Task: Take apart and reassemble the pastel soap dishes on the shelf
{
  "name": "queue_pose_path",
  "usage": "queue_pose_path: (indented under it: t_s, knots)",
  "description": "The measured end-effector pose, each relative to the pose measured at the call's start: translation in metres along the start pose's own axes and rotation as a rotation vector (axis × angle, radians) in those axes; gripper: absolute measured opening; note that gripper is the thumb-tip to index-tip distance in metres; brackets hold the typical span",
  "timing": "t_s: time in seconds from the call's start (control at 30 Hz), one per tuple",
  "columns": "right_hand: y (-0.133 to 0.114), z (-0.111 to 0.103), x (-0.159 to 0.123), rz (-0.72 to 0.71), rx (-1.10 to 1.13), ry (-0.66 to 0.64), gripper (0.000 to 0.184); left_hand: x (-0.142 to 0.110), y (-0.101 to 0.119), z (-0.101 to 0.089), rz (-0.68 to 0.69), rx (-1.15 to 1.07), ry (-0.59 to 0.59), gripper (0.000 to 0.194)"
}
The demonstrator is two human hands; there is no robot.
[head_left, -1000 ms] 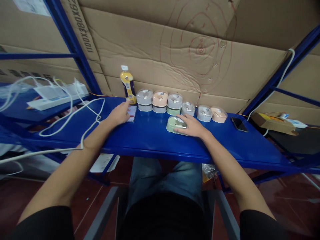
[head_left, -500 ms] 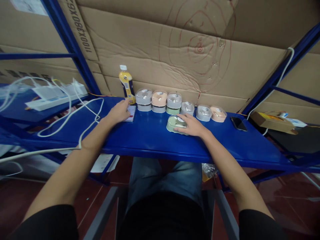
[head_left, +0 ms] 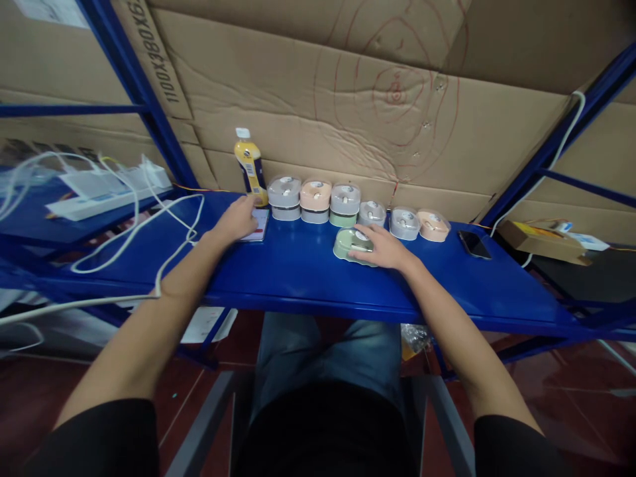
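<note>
My right hand [head_left: 381, 248] is wrapped over the right end of a light green oval box with a clear lid [head_left: 350, 246], which rests on the blue table. A small metallic catch shows on the lid. At the left, my left hand [head_left: 237, 218] lies over a phone with a lit screen [head_left: 261, 225], one finger reaching forward and the others partly hidden. It grips nothing that I can see. Behind the green box stands a row of similar boxes: grey [head_left: 285, 191], peach [head_left: 316, 195], and a grey box on a green one [head_left: 342, 218].
A yellow drink bottle [head_left: 251, 169] stands behind my left hand. Single grey [head_left: 404, 224] and peach [head_left: 434, 226] boxes continue the row rightward, followed by a dark phone [head_left: 474, 244]. White cables [head_left: 159, 265] loop across the left side from a power strip [head_left: 94, 199]. Cardboard [head_left: 278, 86] backs the table [head_left: 298, 278].
The view has shifted slightly. The green box has turned or slid a little under my right hand, which keeps its hold. My left hand stays over the lit phone.
</note>
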State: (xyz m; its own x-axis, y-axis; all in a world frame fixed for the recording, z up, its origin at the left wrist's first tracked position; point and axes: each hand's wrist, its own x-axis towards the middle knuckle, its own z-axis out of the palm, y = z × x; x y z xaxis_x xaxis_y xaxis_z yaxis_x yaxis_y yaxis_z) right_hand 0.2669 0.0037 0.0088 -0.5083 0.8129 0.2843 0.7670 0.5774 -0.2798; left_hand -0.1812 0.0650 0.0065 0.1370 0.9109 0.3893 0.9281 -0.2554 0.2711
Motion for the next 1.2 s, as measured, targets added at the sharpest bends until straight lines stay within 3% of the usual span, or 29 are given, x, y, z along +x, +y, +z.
queue_pose_path:
  t_s: [0.13,0.27,0.33,0.47,0.57,0.7,1.03,1.2]
  knots:
    - [0.009,-0.005,-0.001,-0.019,0.053,0.026,0.093,-0.013,0.049,-0.001,0.063,0.026,0.008,0.048]
    - [0.014,-0.011,-0.004,-0.086,0.119,0.029,0.094,-0.024,0.116,0.013,0.292,-0.135,-0.008,0.036]
    - [0.012,-0.011,-0.006,-0.098,0.143,0.024,0.097,-0.026,0.147,0.023,0.39,-0.263,-0.036,0.044]
    - [0.008,-0.007,-0.007,-0.097,0.167,0.032,0.108,-0.022,0.187,0.046,0.518,-0.47,-0.161,0.09]
    - [0.012,-0.006,-0.008,-0.103,0.171,-0.01,0.117,-0.018,0.195,0.059,0.547,-0.54,-0.22,0.092]
    - [0.021,-0.007,-0.012,-0.102,0.214,-0.062,0.118,-0.017,0.188,0.066,0.53,-0.588,-0.21,0.089]
    - [0.027,-0.002,-0.013,-0.129,0.288,0.038,0.11,-0.023,0.173,0.079,0.394,-0.776,-0.209,0.104]
    - [0.032,0.002,-0.012,-0.121,0.364,-0.01,0.111,-0.023,0.169,0.086,0.394,-0.844,-0.211,0.107]
